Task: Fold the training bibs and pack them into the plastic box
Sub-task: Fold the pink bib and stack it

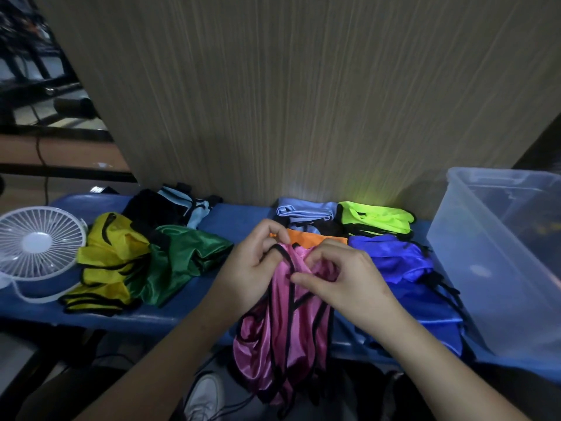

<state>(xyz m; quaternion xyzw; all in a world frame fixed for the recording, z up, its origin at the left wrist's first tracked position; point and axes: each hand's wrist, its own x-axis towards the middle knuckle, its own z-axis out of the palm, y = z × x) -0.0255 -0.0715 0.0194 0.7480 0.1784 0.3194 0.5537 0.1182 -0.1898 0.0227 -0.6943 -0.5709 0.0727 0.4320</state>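
Both hands, left hand (253,262) and right hand (343,278), pinch the pink bib's (282,323) top edge together; folding seems underway; next, halve it for the plastic box (498,253) at right.

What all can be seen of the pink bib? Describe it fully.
The pink bib is shiny, satin-like fabric edged in black trim. It is unfolded and bunched, held up by its top: the left hand and the right hand both pinch it there. The rest hangs in loose folds over the near edge of the blue table, toward the floor.
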